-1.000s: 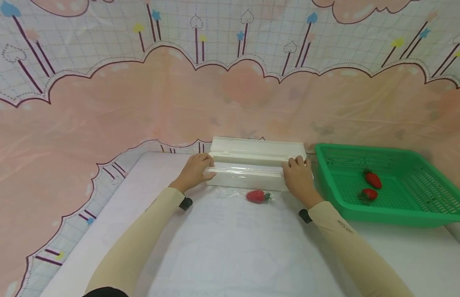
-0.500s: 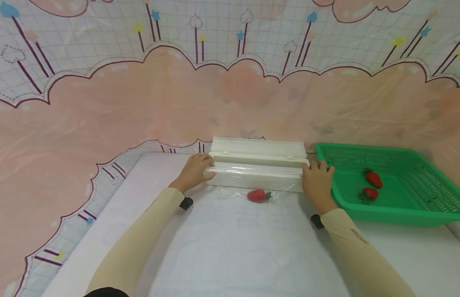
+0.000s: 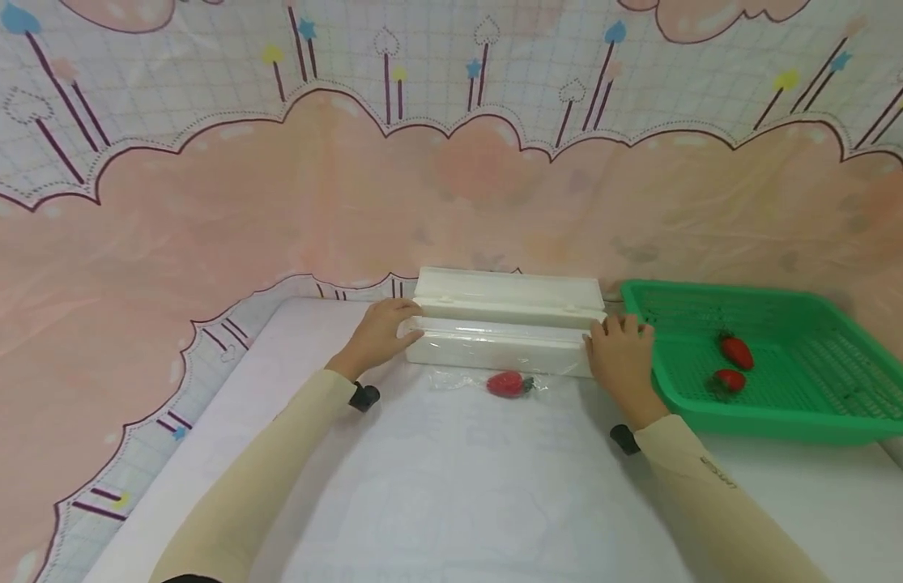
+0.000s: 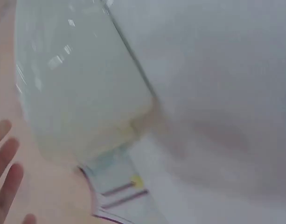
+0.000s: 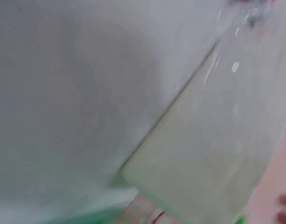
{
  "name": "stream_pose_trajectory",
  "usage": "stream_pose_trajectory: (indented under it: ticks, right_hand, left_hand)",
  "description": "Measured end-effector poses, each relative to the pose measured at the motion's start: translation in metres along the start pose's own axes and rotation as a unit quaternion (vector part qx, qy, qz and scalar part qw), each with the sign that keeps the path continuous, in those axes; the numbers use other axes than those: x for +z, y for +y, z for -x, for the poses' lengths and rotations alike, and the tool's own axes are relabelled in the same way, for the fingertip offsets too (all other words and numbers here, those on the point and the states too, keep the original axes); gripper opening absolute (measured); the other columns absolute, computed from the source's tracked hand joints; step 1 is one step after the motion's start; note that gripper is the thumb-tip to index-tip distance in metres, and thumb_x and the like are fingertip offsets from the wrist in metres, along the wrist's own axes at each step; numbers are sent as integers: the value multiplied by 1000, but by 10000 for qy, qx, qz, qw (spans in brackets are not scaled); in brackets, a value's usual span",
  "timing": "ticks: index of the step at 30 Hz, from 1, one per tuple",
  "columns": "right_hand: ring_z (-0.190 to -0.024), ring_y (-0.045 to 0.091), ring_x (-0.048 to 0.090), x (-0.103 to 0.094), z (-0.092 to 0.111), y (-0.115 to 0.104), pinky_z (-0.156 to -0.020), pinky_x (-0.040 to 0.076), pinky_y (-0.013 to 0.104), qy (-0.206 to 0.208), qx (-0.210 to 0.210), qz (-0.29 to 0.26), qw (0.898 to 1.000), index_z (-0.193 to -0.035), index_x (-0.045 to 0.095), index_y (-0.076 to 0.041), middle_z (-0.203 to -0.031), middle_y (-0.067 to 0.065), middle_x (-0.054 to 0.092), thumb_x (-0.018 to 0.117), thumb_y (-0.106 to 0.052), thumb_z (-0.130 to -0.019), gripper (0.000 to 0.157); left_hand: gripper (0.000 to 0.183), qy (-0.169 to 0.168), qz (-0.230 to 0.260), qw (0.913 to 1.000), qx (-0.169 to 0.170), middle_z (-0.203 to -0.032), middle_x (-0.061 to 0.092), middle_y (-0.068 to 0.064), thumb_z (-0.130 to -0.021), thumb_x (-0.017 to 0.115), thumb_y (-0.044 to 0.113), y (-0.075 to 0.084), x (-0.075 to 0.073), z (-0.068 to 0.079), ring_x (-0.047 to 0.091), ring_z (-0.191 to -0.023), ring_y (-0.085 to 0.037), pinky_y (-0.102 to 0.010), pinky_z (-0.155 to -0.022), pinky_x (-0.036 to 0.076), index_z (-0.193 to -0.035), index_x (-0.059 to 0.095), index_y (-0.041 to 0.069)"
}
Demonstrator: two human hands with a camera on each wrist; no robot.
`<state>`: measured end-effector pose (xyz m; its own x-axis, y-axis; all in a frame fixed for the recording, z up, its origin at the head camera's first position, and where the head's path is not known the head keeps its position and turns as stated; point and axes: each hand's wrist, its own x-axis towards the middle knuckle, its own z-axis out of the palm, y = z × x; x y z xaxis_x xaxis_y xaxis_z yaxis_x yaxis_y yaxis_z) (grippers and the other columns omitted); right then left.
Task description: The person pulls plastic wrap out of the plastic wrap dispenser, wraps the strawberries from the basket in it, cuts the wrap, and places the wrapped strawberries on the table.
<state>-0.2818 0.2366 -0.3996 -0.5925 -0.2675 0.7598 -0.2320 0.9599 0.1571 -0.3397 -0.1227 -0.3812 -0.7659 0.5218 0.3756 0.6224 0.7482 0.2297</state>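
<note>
- From a distance, I monitor 3 views. The head view, set farthest back, looks forward and down over the person's arms, across the white table (image 3: 451, 486) to the patterned backdrop (image 3: 451, 202), green basket (image 3: 779, 423) at right.
- My left wrist view, close and tilted, faces the left end of the white box (image 3: 495, 355), fingers of the left hand (image 3: 374, 336) at its left edge.
- My right wrist view, also close, slants the other way over the box's right end, the right hand (image 3: 622, 360) barely entering at right.
- Shared by all 3 views: white box and tabletop. Head and right wrist views share the red strawberry (image 3: 505, 385), blurred and cropped in the latter.
</note>
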Motion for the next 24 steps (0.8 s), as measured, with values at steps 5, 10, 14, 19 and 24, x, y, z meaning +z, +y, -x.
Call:
stream_pose_trajectory:
  ticks: [5, 10, 14, 19, 24]
  right_hand:
    - [-85, 31, 57, -8, 4, -22, -74, 46, 48, 273, -2272, -195, 9733, -85, 64, -5, -79, 9, 62, 78, -24, -70, 28]
    - [-92, 23, 58, -3, 2, -42, -82, 51, 44, -513, -3417, 23, 9384, -92, 68, -10, -89, 2, 65, 77, -33, -72, 32]
    - [-94, 22, 59, 6, 0, -50, -86, 52, 47, -1137, -3739, 276, 9200, -99, 69, -11, -95, 2, 65, 73, -23, -79, 24]
    - [-96, 22, 60, 16, -1, -54, -84, 53, 48, -1345, -3974, 312, 9072, -99, 71, -11, -98, 2, 64, 70, -16, -81, 19]
    - [-96, 20, 58, 18, -1, -55, -84, 52, 44, -1353, -3943, 438, 9079, -100, 71, -12, -100, 1, 67, 71, -16, -80, 21]
  left_hand:
    - [28, 204, -1271, 9789, 1589, -110, 63, -5, -85, 67, 29, 49, 11, -4, 55, -110, -24, -43, -105, 36, -108, 66, 13]
    - [28, -76, -2492, 9303, 2689, -101, 65, 2, -82, 67, 38, 85, 37, -13, 58, -101, -17, -36, -97, 44, -99, 68, 16]
    - [28, -379, -2914, 9178, 2669, -95, 64, 4, -81, 67, 44, 93, 54, -21, 58, -92, -14, -31, -87, 45, -93, 71, 18]
    - [31, -583, -3152, 9072, 2724, -94, 67, 5, -82, 64, 47, 94, 67, -24, 58, -89, -14, -31, -83, 44, -95, 71, 20]
    - [18, -624, -3156, 9057, 2760, -96, 69, 7, -85, 63, 35, 97, 71, -25, 59, -90, -14, -32, -87, 46, -94, 72, 21]
